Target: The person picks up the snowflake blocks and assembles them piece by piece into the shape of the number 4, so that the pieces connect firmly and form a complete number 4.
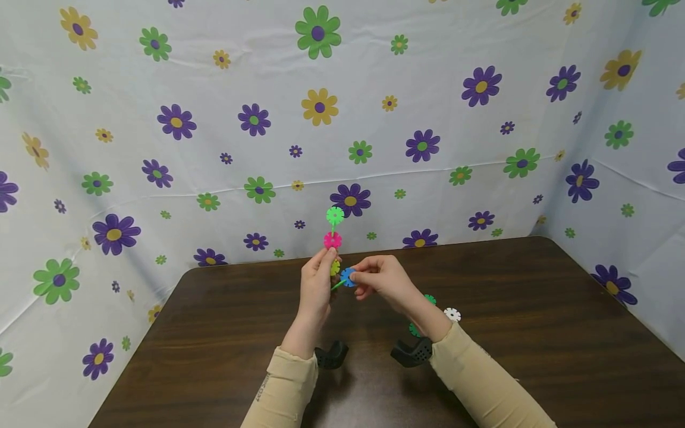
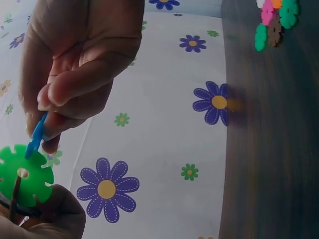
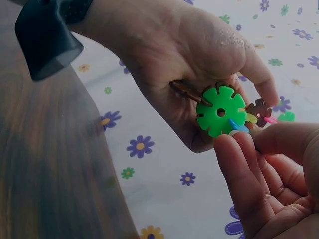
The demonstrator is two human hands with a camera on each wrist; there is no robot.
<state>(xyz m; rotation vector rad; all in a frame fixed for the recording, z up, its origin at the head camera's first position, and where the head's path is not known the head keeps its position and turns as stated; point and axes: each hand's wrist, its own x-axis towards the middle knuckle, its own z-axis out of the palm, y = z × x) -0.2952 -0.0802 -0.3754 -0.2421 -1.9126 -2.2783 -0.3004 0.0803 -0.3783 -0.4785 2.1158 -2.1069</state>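
Note:
My left hand (image 1: pixel 314 288) grips a chain of notched plastic discs over the table. From its top come a bright green disc (image 1: pixel 335 215), a pink disc (image 1: pixel 332 240) and a yellow disc (image 1: pixel 335 267). Brown discs (image 3: pixel 260 110) show in the right wrist view, partly covered by fingers. Another green disc (image 3: pixel 212 122) faces that camera near the left palm. My right hand (image 1: pixel 387 282) pinches a blue disc (image 1: pixel 346 276) between thumb and fingers. In the left wrist view, the blue disc meets the green one's notched edge nearly edge-on.
Loose discs lie on the dark wooden table (image 1: pixel 225 333) by the right forearm, among them a white disc (image 1: pixel 452 314) and a green disc (image 1: pixel 430 299). Pink and brown discs (image 2: pixel 274 35) also show there. Black wrist mounts (image 1: pixel 333 355) jut inward. A flowered cloth (image 1: pixel 214 119) hangs behind.

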